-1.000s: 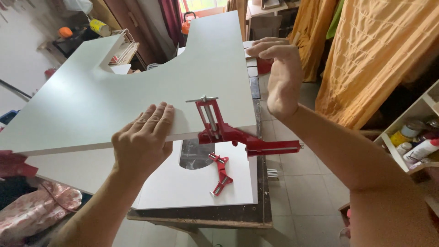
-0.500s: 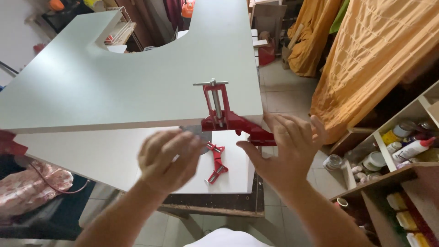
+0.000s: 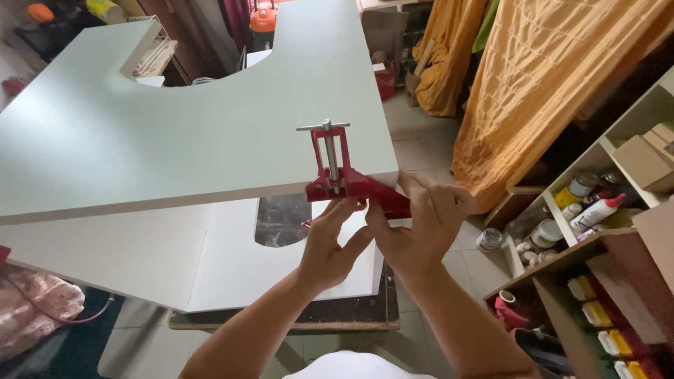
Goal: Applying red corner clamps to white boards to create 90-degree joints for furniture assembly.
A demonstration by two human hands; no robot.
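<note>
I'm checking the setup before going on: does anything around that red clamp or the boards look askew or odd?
Nothing looks damaged or spilled. The red corner clamp sits at the corner of the upper white board, with both the left hand and right hand on it. That board overhangs the lower white panel.

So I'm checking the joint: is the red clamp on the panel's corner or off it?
On: the clamp sits on the panel corner, both hands at it.

Both hands meet at the red clamp (image 3: 344, 184) on the white panel's (image 3: 175, 133) corner: left hand (image 3: 330, 245) beneath, right hand (image 3: 421, 224) gripping its side.
</note>
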